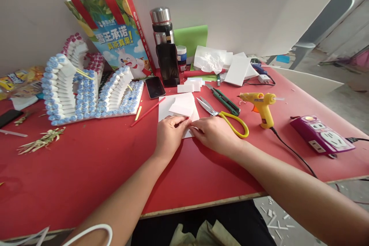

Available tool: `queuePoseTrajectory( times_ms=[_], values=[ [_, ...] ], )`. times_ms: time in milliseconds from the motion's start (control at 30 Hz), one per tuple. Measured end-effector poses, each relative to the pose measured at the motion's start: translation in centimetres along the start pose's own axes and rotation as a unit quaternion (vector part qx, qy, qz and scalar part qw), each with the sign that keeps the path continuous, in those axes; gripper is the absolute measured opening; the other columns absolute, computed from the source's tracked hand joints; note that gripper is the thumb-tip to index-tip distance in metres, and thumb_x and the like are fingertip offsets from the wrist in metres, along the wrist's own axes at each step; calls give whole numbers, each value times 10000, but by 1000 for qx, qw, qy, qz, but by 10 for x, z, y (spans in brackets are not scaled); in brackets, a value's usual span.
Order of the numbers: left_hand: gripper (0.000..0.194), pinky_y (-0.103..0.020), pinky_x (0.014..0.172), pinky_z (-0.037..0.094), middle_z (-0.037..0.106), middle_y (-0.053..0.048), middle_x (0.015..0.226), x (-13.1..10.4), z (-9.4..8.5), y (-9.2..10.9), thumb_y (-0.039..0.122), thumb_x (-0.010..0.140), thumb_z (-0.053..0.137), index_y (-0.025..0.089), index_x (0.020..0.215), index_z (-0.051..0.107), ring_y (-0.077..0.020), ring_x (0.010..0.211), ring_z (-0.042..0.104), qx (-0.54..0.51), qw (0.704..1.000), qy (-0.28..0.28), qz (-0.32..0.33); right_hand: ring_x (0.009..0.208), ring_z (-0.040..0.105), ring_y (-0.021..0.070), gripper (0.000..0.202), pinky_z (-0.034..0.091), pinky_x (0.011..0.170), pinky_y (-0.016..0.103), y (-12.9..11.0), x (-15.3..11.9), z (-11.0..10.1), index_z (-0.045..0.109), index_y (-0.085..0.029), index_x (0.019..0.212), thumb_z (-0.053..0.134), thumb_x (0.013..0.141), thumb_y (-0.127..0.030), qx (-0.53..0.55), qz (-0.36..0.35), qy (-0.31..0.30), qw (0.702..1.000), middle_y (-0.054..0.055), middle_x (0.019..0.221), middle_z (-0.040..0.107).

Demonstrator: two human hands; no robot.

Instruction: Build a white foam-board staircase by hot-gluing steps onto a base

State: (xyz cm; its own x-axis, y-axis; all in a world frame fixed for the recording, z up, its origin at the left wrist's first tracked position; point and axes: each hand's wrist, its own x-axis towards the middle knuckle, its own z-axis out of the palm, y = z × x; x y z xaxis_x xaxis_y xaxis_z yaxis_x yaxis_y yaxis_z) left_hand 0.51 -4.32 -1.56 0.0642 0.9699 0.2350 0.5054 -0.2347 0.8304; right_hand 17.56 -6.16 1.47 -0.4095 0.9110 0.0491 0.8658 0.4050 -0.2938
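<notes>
The bare left hand and bare right hand nearly meet, fingers curled inward, at the near edge of a small white rectangular board piece; whether either hand pinches it, I cannot tell; the piece lies over a larger flat white sheet on the red tabletop; to the right lie silver-bladed scissors with yellow handles and a yellow plastic glue gun; a thin red stick lies left
</notes>
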Motion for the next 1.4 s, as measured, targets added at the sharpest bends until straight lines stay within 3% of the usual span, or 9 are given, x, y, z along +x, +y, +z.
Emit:
queuePoseTrajectory(
  times_ms=[267,400,600,700,767,900,1100,1233,1400],
  values=[
    [113,-293,773,508,792,19,842,0,-1,3,282,843,726,211,795,799,-202,832,705,0,1000,-6,-1,636,531,135,271,254,585,285,2,2,0,676,-169,814,505,989,-285,9,-15,6,1000,31,738,679],
    [97,-302,769,512,791,-8,870,0,0,1,277,829,734,207,823,800,-205,839,704,-13,1000,-2,-8,581,480,127,345,222,555,294,2,-18,-17,596,-175,670,492,977,-292,-36,-6,41,998,23,653,613],
    [105,-313,761,510,778,-30,887,1,2,-3,292,831,730,205,835,789,-198,819,693,-24,1000,-3,3,444,331,126,507,230,507,282,48,-91,-56,440,-207,568,452,963,-524,-125,171,135,968,-19,484,453],
    [109,-313,753,508,774,-35,885,2,1,-2,297,831,726,205,832,784,-197,814,692,-24,1000,-1,7,551,504,175,444,326,545,301,85,-111,-59,621,-247,725,525,897,-645,-155,271,189,931,7,697,648],
    [115,-315,748,507,775,-41,885,2,1,-2,301,831,721,203,826,782,-200,812,693,-21,1000,0,8,707,616,201,450,415,622,321,105,-112,-56,681,-242,950,592,848,-671,-121,295,238,918,50,964,717],
    [136,-320,752,516,778,-51,886,2,0,-2,315,831,721,195,839,783,-204,807,699,-25,1000,1,14,834,642,215,498,460,757,354,127,-96,-47,669,-210,1121,620,851,-625,-31,317,207,925,102,1156,693],
    [116,-305,741,517,779,-47,879,1,1,-2,301,825,730,202,838,789,-197,804,699,-26,999,7,23,773,621,211,358,411,705,336,141,-79,-35,680,-191,906,702,792,-530,112,338,184,916,71,898,712],
    [113,-288,687,500,766,-46,854,1,1,-2,294,831,718,201,813,780,-183,757,681,-23,999,3,24,641,537,177,387,358,622,336,143,-76,-34,559,-188,722,697,796,-543,161,360,148,907,53,697,604],
    [108,-282,720,504,760,-41,883,1,-1,-1,280,843,702,201,823,774,-179,785,684,-30,999,-11,24,647,562,187,290,395,626,350,142,-69,-33,613,-155,791,695,818,-432,237,384,171,876,89,726,644]
  ],
)
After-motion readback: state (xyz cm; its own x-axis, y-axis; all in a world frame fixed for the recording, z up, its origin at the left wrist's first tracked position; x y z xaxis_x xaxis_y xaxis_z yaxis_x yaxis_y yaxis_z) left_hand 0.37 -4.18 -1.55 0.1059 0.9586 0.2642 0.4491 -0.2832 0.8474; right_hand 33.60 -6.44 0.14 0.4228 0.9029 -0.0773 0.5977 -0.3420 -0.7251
